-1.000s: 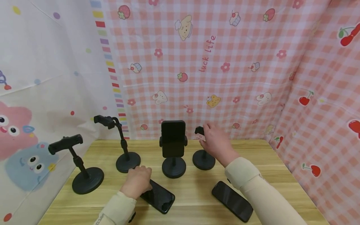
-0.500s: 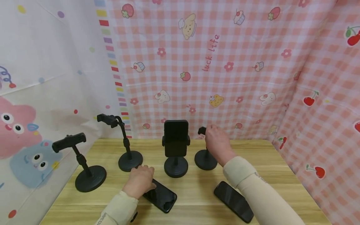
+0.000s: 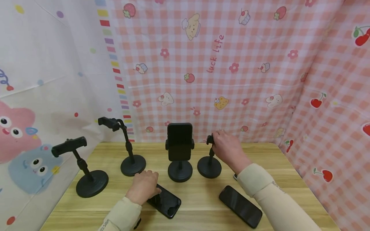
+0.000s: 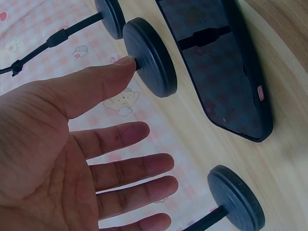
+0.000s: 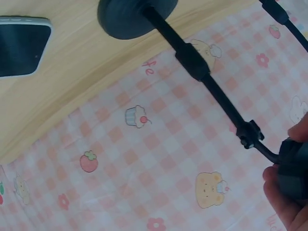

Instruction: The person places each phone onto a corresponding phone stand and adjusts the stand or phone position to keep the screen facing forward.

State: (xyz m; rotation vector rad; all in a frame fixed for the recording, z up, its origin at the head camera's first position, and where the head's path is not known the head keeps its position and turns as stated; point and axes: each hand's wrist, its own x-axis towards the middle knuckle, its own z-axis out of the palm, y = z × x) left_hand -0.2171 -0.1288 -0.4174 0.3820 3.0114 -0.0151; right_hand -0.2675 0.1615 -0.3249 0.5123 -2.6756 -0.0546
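Note:
My right hand grips the clamp at the top of a black phone stand. In the right wrist view thumb and finger close on that clamp, with the thin neck leading to the round base. My left hand hovers with extended fingers by a dark phone lying on the table; the left wrist view shows nothing in its palm. Between the hands, a stand with a round base carries an upright phone.
Two more black stands, their clamps without phones, occupy the table's left side. Another phone lies near the right forearm. A light-edged phone rests farther back, mostly under the right sleeve in the head view. Patterned cloth hangs behind the table.
My right hand and the gripped clamp have shifted right and slightly down, and the stand's base has come a little nearer. The light-edged phone now peeks out beside the sleeve. My left hand stays put.

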